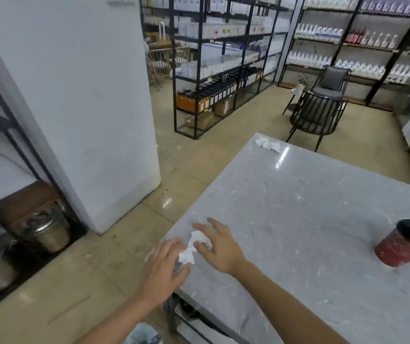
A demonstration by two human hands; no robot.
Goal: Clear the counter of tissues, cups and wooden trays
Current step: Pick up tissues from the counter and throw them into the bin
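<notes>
A crumpled white tissue lies at the near left edge of the grey marble counter. My left hand curls over its lower end at the counter's edge. My right hand presses on its upper end with fingers spread. Whether either hand grips the tissue is unclear. Another crumpled tissue sits at the counter's far corner. A red paper cup with a black lid lies tipped on its side at the right edge of the counter.
A white pillar stands to the left across a tiled floor. Metal pots sit low at the left. A lined bin is below the counter's near end. Black shelving and a dark chair stand beyond.
</notes>
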